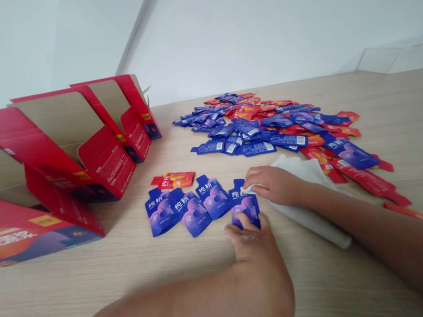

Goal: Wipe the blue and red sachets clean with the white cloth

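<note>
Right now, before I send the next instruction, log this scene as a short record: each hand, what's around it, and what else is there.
left hand: holds lower end of a blue sachet
right hand: at that sachet's top, resting on a white wipe
beside hands: three more blue sachets in a row; one red-orange sachet above them
farther off: loose pile of blue and red sachets; open red cartons
surface: light wood tabletop

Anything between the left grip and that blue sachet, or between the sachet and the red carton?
Nothing at the grip: the left hand touches the blue sachet. Toward the red carton, three other blue sachets lie between.
</note>
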Demonstrator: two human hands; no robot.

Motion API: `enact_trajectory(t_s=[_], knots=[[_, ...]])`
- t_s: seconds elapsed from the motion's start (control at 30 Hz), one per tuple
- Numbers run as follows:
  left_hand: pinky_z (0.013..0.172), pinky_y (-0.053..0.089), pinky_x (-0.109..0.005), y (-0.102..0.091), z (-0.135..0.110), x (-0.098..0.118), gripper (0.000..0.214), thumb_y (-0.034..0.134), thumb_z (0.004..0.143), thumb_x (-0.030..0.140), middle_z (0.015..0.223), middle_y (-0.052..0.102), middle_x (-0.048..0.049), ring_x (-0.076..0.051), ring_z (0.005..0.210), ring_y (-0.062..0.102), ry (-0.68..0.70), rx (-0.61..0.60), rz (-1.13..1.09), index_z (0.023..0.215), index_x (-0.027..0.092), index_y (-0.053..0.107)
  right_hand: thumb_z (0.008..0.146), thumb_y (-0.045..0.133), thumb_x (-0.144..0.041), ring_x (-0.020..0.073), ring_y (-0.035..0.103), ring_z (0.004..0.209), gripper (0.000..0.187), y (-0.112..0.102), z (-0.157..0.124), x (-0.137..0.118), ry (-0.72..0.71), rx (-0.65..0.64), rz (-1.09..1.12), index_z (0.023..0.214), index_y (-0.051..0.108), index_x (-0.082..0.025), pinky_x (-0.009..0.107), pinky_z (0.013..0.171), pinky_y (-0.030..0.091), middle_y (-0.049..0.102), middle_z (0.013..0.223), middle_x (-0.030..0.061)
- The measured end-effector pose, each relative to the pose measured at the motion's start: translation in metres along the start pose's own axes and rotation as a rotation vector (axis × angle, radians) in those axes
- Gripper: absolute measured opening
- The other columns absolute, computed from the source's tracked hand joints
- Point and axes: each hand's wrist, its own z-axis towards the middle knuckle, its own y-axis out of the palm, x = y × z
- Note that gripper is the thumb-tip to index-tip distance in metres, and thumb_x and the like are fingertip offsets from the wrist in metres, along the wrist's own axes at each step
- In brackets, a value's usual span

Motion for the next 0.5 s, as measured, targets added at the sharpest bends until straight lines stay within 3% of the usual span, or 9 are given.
enact_trajectory(t_s=[0.13, 0.27, 0.5], knots=[[0.084, 0.046, -0.048, -0.002, -0.002, 0.000, 0.057, 0.040, 0.082, 0.014, 0.134, 0.045, -0.0190, -0.032, 0.113, 0.050, 0.016, -0.006, 0.004, 0.138, 0.021, 0.029, 0.082, 0.047, -0.012, 0.0192, 0.055, 0.089, 0.022, -0.009, -0.003, -0.013, -0.035, 0.035, 0.006, 0.095, 0.065, -0.016, 0.033, 0.082, 0.041, 0.061, 0.095, 0.0077], [0.083, 0.046, -0.046, -0.004, -0.003, 0.001, 0.057, 0.037, 0.083, 0.010, 0.128, 0.052, -0.0184, -0.028, 0.104, 0.056, 0.013, 0.027, 0.002, 0.138, 0.020, 0.029, 0.082, 0.047, -0.012, 0.0184, 0.055, 0.085, 0.023, -0.010, -0.001, -0.031, -0.139, -0.065, 0.063, 0.095, 0.066, -0.017, 0.031, 0.078, 0.042, 0.062, 0.091, 0.0067], [0.080, 0.046, -0.046, 0.001, 0.004, 0.002, 0.058, 0.046, 0.079, 0.013, 0.132, 0.048, -0.0198, -0.032, 0.110, 0.051, -0.031, 0.004, -0.088, 0.135, 0.024, 0.036, 0.082, 0.047, -0.012, 0.0192, 0.055, 0.087, 0.023, 0.000, 0.000, -0.005, -0.025, -0.008, -0.003, 0.094, 0.066, -0.015, 0.033, 0.079, 0.042, 0.061, 0.092, 0.0082]])
